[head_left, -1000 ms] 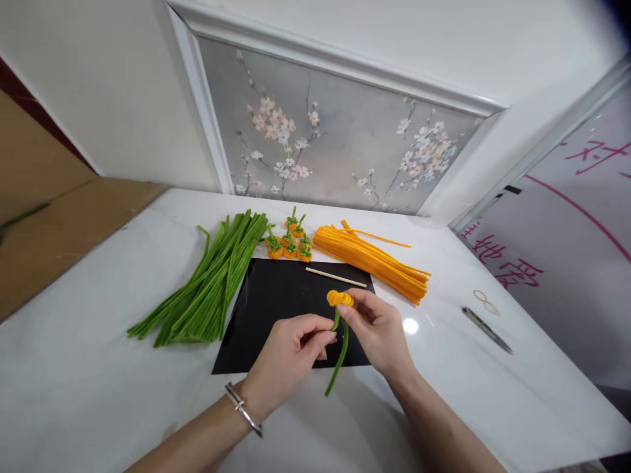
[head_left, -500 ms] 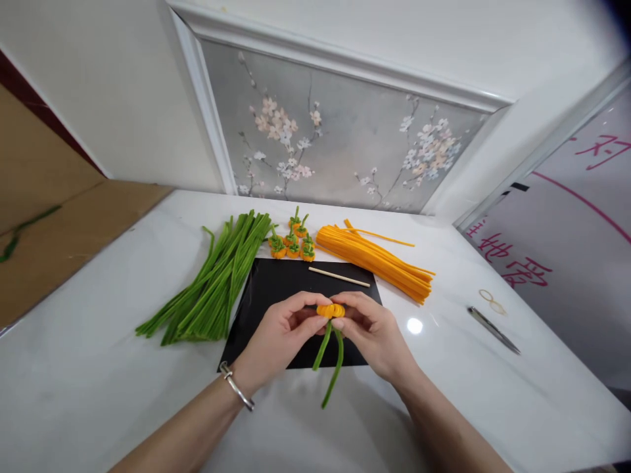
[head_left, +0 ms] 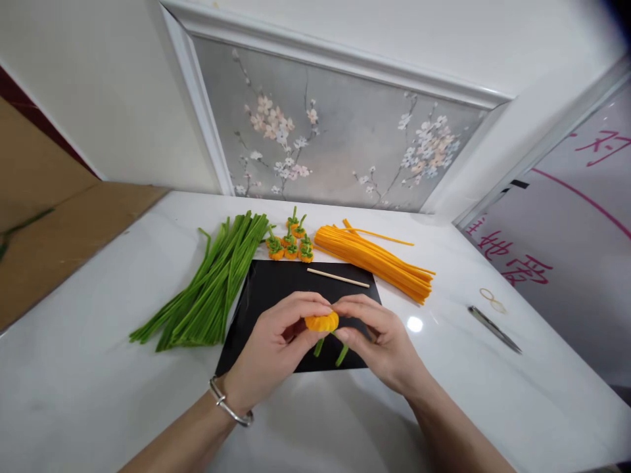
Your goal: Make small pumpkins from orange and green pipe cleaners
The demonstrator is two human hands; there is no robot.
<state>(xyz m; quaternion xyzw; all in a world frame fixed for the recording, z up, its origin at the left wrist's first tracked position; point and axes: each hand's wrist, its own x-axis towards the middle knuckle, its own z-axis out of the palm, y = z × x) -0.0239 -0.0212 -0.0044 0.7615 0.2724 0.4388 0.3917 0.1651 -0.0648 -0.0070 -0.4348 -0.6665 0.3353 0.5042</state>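
Note:
Above a black mat, my left hand pinches a small round orange pipe-cleaner pumpkin between thumb and fingers. On its right side, my right hand has its index fingertip and thumb closed against the pumpkin's edge. Two green pipe-cleaner ends hang below the pumpkin, near the right thumb; where they join it is hidden. Behind the mat stand several finished orange pumpkins with green tops and stems.
A thick bundle of green pipe cleaners lies left, and an orange bundle lies back right. On the mat rests a pale thin stick. Pointed metal tweezers and thin rings lie far right. A wall panel rises behind.
The pumpkin has been turned so its ribbed orange face shows broader, and it sits slightly lower and left. The green ends now hang shorter in view. My fingers have shifted around it.

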